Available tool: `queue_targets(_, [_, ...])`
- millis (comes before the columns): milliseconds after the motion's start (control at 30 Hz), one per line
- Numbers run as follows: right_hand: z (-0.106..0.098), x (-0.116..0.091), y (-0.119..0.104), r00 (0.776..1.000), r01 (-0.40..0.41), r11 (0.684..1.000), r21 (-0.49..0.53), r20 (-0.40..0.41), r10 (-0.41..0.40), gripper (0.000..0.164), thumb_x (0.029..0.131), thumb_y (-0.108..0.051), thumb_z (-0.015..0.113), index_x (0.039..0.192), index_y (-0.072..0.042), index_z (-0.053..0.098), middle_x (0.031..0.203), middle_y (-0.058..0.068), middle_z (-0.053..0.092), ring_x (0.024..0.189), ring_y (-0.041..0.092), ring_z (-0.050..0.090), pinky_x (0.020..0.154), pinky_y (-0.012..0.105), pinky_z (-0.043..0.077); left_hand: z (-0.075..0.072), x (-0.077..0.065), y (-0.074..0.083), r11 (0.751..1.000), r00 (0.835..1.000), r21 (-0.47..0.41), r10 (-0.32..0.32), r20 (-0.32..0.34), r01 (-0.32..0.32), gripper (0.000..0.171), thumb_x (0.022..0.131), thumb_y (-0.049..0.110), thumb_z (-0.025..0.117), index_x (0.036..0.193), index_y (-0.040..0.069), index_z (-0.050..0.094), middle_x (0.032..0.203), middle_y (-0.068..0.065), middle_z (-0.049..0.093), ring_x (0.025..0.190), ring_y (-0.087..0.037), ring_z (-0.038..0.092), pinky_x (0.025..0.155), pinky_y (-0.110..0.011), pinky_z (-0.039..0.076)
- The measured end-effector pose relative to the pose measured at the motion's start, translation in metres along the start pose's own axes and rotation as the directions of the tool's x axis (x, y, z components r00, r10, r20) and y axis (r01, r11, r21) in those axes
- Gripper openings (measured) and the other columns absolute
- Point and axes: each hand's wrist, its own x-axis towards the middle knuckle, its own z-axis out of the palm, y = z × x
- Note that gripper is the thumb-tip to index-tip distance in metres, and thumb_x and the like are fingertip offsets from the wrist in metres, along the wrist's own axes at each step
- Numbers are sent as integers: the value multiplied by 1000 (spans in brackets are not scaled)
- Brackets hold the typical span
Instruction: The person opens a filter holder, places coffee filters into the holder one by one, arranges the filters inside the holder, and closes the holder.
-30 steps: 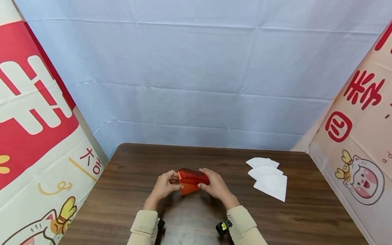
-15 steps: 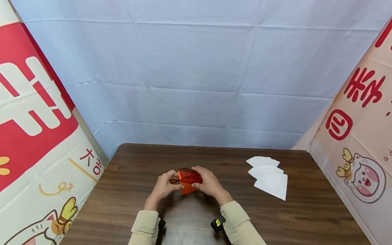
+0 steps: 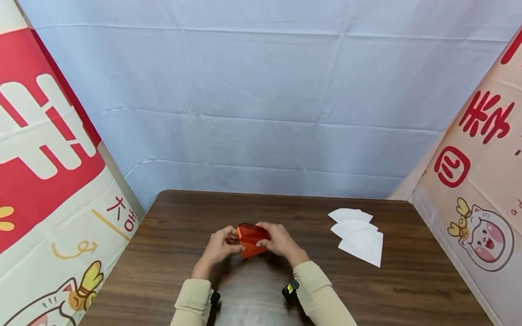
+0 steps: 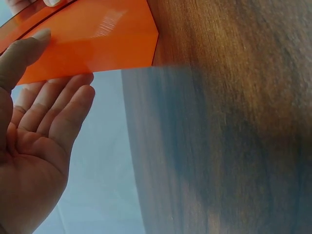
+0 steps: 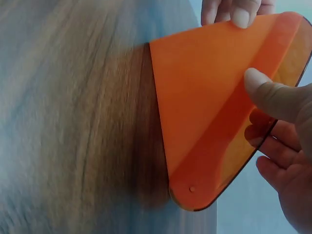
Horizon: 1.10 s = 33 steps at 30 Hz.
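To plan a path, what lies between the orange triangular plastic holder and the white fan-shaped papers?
Head view: the right hand gripping the holder, then bare brown wood-grain tabletop up to the papers.

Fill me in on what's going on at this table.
A person has an orange see-through holder in both hands: the left hand pinches its left side and the right hand grips its right. No white shows inside it. Overlapping white fan-shaped sheets lie untouched to the right on the dark wooden table.
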Motion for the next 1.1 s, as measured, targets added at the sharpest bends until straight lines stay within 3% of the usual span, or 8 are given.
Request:
queue_targets(167, [-3,2,3,1000,15,999,-31,13,-15,45,79,-24,75,119,-10,60,101,2,65,81,12,57,73,30,49,1,0,1,1000,1000,16,6,-5,-6,26,73,9,80,89,9,60,87,-3,67,80,-18,64,68,-28,52])
queue_targets(367, [-4,4,4,999,29,999,-42,28,-28,46,78,-25,76,118,-9,60,102,2,65,83,12,58,75,31,49,0,-1,0,999,1000,38,11,-15,-11,27,72,9,80,88,10,60,86,-1,67,81,-20,64,69,-29,52])
queue_targets(600, [-6,3,5,999,38,999,-32,26,-37,45,78,-25,76,117,-9,61,101,2,65,82,11,58,75,29,49,1,0,-1,998,999,52,32,-11,-31,27,72,10,81,88,11,59,85,0,67,80,-15,63,69,-27,52])
queue_targets(867, [-9,1,8,999,17,1000,18,27,-18,44,78,-24,75,117,-10,60,104,2,65,86,13,58,79,32,49,3,0,-1,998,999,53,46,-18,-45,27,72,9,81,89,10,60,87,-1,67,82,-19,64,71,-29,52])
queue_targets(1100, [-13,-3,16,999,-6,988,154,-52,14,45,76,-23,76,116,-9,61,110,4,63,102,21,58,89,40,45,2,-1,-2,997,999,56,46,-23,-45,28,71,9,81,89,10,59,87,-1,66,81,-16,63,71,-29,52])
